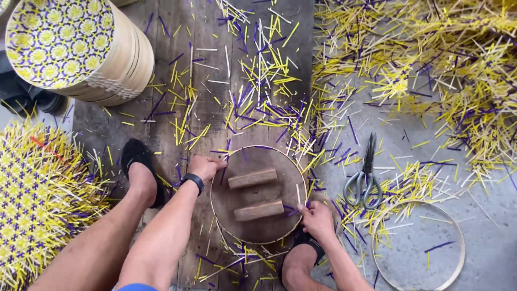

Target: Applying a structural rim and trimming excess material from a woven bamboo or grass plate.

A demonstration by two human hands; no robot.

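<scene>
Both hands grip round wooden disc: left fingers curled on rim, right fingers pinching edge

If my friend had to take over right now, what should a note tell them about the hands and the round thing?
Left hand: grip on the left edge of the round wooden disc, among the strips.
Right hand: pinching strips at the disc's right edge.
The disc lies flat on the plank board, with two wooden blocks on top.
Scissors lie to the right, an empty hoop below them.
Done: a stack of woven rounds at top left.
Left: loose yellow and purple strips everywhere.
</scene>
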